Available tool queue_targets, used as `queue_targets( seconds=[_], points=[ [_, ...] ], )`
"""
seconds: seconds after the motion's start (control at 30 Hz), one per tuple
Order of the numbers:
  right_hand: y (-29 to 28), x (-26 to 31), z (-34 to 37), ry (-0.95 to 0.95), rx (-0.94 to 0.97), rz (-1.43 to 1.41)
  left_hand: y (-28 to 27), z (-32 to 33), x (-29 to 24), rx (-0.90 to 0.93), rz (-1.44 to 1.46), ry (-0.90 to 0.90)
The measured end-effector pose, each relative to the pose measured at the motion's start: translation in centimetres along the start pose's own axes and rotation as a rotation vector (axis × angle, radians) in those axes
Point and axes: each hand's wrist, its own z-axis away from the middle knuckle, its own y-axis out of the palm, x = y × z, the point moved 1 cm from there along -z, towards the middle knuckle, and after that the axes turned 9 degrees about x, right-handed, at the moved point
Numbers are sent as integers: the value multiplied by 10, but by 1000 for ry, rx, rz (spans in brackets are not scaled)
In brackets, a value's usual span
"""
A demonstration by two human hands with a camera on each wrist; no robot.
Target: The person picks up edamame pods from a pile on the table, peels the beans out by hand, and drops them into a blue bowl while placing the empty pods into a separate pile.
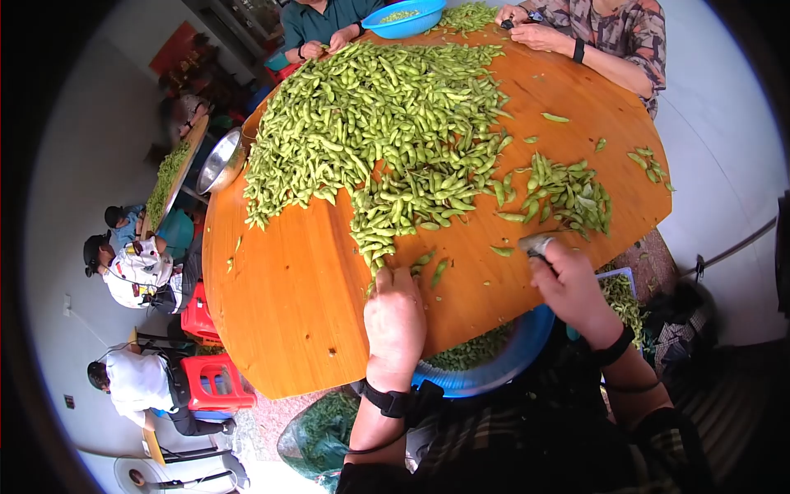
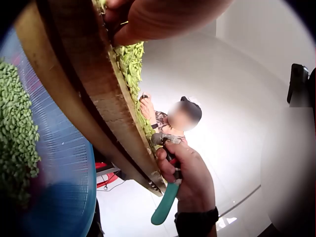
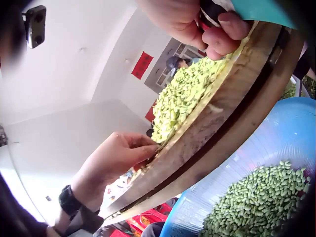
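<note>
A large pile of green soybean pods [image 1: 370, 123] spreads over the wooden table [image 1: 280, 305], with a strip of pods reaching down to my left hand [image 1: 396, 317]. That hand has its fingers curled at the near edge of the table, pinching a pod at the fingertips; the pod is mostly covered by the fingers. My right hand [image 1: 570, 288] grips a tool with a teal handle [image 2: 166, 203] and a greyish head [image 2: 160, 138], held beside the table edge. Beneath the edge, between my hands, stands a blue basin [image 3: 276, 126] partly filled with shelled beans [image 3: 256, 202].
A smaller heap of pods [image 1: 568, 193] lies on the right of the table. Across it two people work near a light-blue basin [image 1: 403, 20]. A metal bowl [image 1: 220, 160] stands by the left edge. Red stools [image 1: 216, 383] and other people are further left.
</note>
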Motion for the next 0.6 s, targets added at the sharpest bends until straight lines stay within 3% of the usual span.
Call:
queue_targets(
  seconds=[0.07,0.13,0.2,0.23,0.37,0.53,0.6],
  points=[
    [5,12,-2,-2,84,19,-4,1,-4,-49,54,39],
    [17,26,-2,152,320,-288,-7,4,-9,-86,111,91],
    [27,28,-8,170,363,-400,-5,9,-17,92,647,99],
    [29,28,-10,182,421,-508,-4,11,-24,172,893,16],
    [24,34,-16,215,417,-515,-8,10,-35,314,1218,-143],
    [15,41,-13,332,476,-557,7,7,-39,159,1210,-5],
    [16,38,-13,348,471,-570,14,7,-36,145,1008,45]
  ],
)
